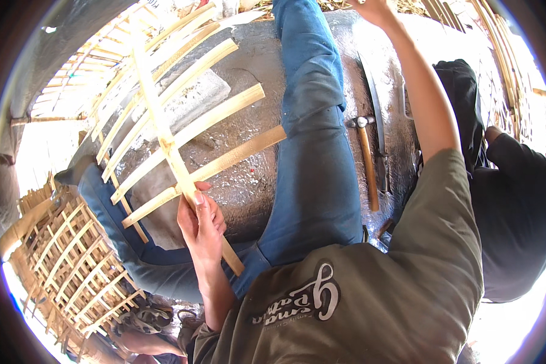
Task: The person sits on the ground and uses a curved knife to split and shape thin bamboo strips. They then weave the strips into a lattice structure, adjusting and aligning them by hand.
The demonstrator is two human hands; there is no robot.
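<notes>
My left hand point(203, 229) is closed around the near end of a long bamboo strip point(169, 147). That strip crosses several curved bamboo slats point(224, 161), and together they form an open lattice panel spread over the floor to the left of my outstretched leg. The thumb lies on top of the strip, close to the nearest slat. Far off at the top edge, my right hand point(375, 8) reaches out beside some straw-coloured scraps. The picture's edge cuts it off, so its grip is hidden.
Right of my leg point(315, 151) lie a hammer point(368, 164) and a long dark blade point(375, 103). A grey block point(203, 94) sits under the lattice. Woven bamboo panels point(82, 267) are stacked at lower left. A person in dark clothes point(512, 212) is at right.
</notes>
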